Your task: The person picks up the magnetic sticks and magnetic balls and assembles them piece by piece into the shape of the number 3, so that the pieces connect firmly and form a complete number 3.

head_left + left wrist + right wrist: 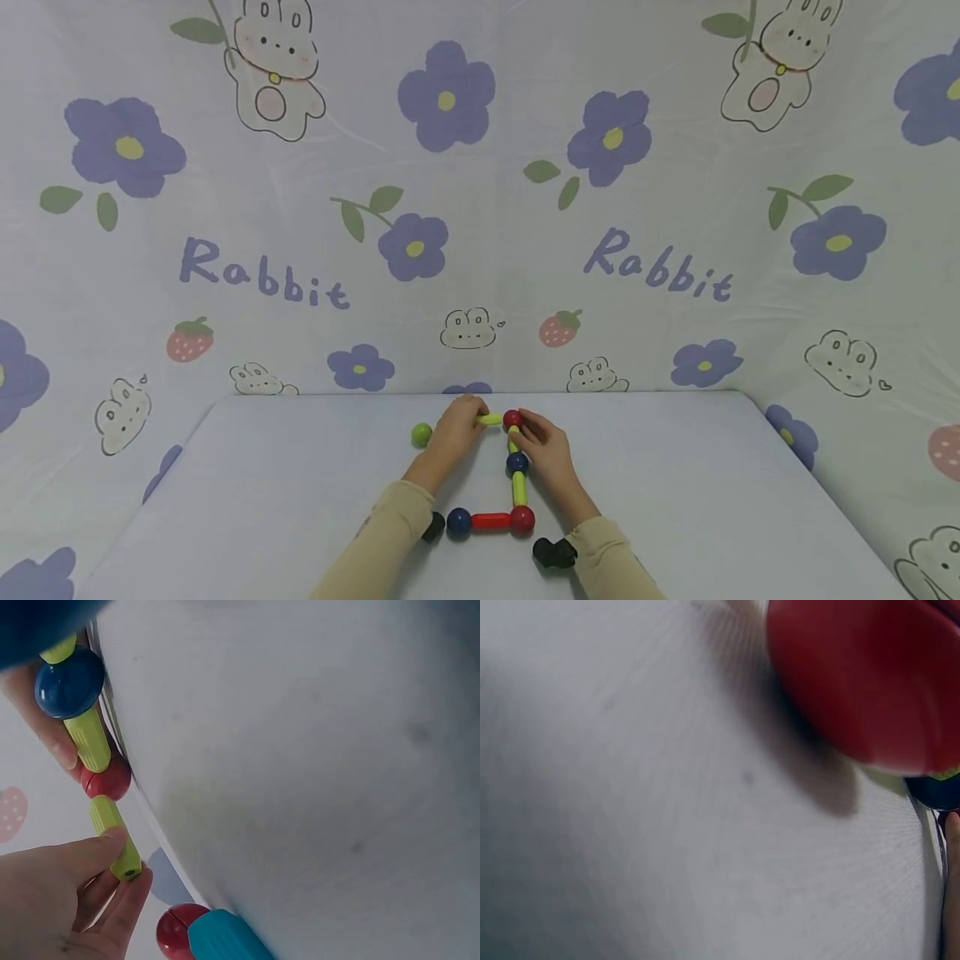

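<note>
Between thumb and fingers, my left hand (454, 431) pinches a short yellow-green rod (118, 841). The rod's far end points at a red ball (512, 418) and sits right against it or just short of it; I cannot tell which. My right hand (551, 457) grips that red ball, its fingers also beside the yellow-green rod (88, 741) joined to it. From there a chain runs toward me: a blue ball (517, 463), another yellow-green rod (520, 489) and a red corner ball (522, 520). A red rod (491, 522) links this corner to a blue ball (459, 522) at left.
A loose green ball (422, 434) lies left of my left hand. The left wrist view also shows a teal rod (225, 935) against a red ball (177, 930). A black wrist camera (555, 553) sits by the right sleeve. Behind the white table (300, 467) hangs a patterned cloth.
</note>
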`<state>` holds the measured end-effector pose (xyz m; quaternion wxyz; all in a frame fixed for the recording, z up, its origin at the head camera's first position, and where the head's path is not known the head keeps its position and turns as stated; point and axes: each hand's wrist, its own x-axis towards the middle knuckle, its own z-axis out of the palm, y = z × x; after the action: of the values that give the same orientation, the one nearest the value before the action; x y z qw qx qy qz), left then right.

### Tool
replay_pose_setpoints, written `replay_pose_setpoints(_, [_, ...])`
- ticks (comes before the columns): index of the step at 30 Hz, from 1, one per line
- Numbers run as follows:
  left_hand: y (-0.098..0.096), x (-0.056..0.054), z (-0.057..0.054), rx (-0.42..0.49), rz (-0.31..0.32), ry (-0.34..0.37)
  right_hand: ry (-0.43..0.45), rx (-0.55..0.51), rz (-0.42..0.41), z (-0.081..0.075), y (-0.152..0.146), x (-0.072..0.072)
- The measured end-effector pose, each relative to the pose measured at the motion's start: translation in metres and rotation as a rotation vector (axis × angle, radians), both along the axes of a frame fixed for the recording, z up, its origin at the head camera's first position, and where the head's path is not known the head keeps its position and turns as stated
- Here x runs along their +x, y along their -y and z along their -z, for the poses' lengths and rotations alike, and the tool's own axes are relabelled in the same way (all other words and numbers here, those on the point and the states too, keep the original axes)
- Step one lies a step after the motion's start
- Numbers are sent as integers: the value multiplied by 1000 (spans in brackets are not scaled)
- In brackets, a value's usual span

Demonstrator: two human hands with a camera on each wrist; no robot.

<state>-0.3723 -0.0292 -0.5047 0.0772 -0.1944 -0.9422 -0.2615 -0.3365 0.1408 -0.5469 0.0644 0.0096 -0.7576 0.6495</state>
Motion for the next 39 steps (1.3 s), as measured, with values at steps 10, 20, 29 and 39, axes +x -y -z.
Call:
replay_pose_setpoints(10, [2,-5,6,107,-1,60,8,-7,5,0,-1,-1])
replay_pose_setpoints(20, [8,-5,9,253,26,86,30,-29,-26,-20,1,11])
replay_pose_setpoints(29, [9,-8,10,273,35,116,15,-20,-33,-35,4,22])
replay_pose_setpoints(39, [7,-7,7,213,36,135,16,-29,-40,-32,3,20])
